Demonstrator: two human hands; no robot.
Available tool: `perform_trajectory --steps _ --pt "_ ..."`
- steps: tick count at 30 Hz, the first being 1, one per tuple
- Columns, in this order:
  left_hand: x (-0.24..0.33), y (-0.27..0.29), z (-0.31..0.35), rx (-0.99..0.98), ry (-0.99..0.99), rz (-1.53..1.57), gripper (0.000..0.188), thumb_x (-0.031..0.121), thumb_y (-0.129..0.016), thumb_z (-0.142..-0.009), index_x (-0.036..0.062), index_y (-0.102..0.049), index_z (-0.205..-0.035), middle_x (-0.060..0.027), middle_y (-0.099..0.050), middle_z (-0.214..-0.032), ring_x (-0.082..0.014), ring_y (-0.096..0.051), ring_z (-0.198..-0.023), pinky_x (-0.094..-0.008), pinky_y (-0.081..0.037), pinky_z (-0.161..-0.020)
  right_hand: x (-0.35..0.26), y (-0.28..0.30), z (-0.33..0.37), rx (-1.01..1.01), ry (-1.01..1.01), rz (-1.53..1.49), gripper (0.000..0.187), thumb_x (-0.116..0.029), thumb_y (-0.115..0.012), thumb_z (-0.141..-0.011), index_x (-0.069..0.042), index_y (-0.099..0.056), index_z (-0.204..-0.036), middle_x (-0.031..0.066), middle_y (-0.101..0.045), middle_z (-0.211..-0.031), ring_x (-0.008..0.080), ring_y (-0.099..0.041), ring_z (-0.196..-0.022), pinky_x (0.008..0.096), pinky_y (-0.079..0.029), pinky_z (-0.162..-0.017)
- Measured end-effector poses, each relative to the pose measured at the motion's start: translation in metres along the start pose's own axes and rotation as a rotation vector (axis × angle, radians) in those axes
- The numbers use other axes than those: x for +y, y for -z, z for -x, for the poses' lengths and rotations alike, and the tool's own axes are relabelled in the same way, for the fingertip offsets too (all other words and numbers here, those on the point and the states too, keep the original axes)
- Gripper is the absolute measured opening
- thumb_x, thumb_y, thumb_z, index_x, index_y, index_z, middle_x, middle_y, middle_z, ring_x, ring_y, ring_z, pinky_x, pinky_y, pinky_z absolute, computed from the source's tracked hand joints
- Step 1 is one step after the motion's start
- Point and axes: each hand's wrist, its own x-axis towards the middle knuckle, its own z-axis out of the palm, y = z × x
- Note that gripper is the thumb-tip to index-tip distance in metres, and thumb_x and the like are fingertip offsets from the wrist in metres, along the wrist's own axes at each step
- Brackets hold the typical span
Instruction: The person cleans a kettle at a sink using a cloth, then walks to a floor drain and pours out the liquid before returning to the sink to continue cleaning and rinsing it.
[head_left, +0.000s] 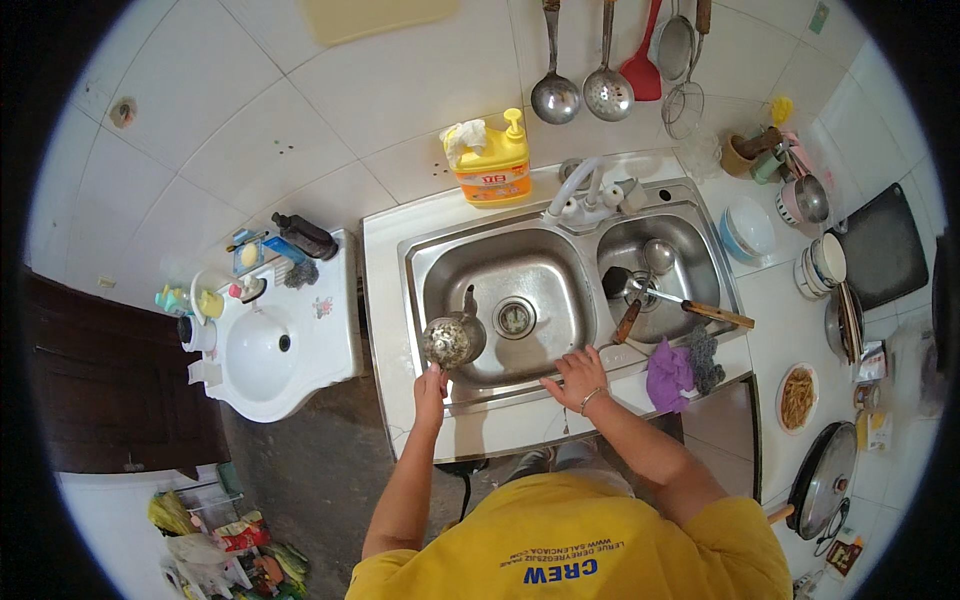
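left hand [430, 392] curled, right hand [580, 379] splayed

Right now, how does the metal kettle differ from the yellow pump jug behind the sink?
The metal kettle is dull grey and mottled; the yellow pump jug is bright yellow and orange. The kettle is held in the left hand over the left basin, while the jug stands unheld on the counter. The kettle has a narrow spout; the jug has a pump on top.
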Motion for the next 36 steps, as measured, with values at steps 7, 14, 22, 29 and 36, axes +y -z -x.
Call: perform_trajectory --steps 7,14,22,29,36 --pt "0.026 -0.044 -0.033 -0.009 0.1 0.141 0.044 0.046 -0.044 -0.085 0.0076 -0.048 -0.063 0.001 -0.042 -0.057 -0.0083 -0.036 -0.05 -0.0236 -0.029 -0.045 -0.003 0.004 -0.002 -0.026 0.001 0.026 0.056 -0.053 -0.037 -0.081 -0.005 -0.059 -0.102 0.0106 -0.057 -0.101 0.0236 -0.045 -0.105 0.0406 -0.014 -0.102" --pt "0.01 -0.009 0.013 -0.071 -0.064 -0.003 0.042 0.04 -0.042 -0.088 0.0102 -0.04 -0.058 0.0033 -0.037 -0.056 -0.0073 -0.032 -0.052 -0.0239 -0.024 -0.047 0.001 -0.001 -0.002 -0.015 -0.003 0.012 0.057 -0.053 -0.035 -0.081 -0.005 -0.059 -0.101 0.01 -0.057 -0.101 0.0233 -0.045 -0.105 0.0404 -0.013 -0.102" --pt "0.013 -0.034 -0.017 -0.039 -0.064 -0.151 0.046 0.045 -0.04 -0.086 0.0099 -0.039 -0.057 0.0028 -0.037 -0.054 -0.0076 -0.031 -0.049 -0.0241 -0.022 -0.045 -0.002 0.002 -0.002 -0.004 0.015 0.058 0.053 -0.051 -0.038 -0.08 -0.006 -0.061 -0.098 0.0108 -0.059 -0.096 0.0243 -0.046 -0.104 0.0411 -0.016 -0.101" --pt "0.003 -0.027 0.005 0.006 -0.045 -0.188 0.046 0.04 -0.042 -0.087 0.005 -0.041 -0.057 0.0015 -0.038 -0.058 -0.0093 -0.031 -0.057 -0.0279 -0.026 -0.049 -0.002 0.007 -0.003 -0.078 0.002 0.054 0.056 -0.053 -0.034 -0.082 -0.006 -0.06 -0.099 0.0106 -0.058 -0.1 0.0236 -0.045 -0.106 0.0412 -0.014 -0.102" --pt "0.015 -0.026 -0.016 0.02 0.004 -0.248 0.049 0.044 -0.042 -0.085 0.0035 -0.045 -0.058 0.0004 -0.041 -0.056 -0.0107 -0.036 -0.055 -0.0285 -0.03 -0.051 0.002 0.001 -0.003 -0.05 -0.011 0.057 0.054 -0.053 -0.037 -0.081 -0.007 -0.061 -0.097 0.0101 -0.059 -0.097 0.0234 -0.046 -0.103 0.0412 -0.015 -0.101"
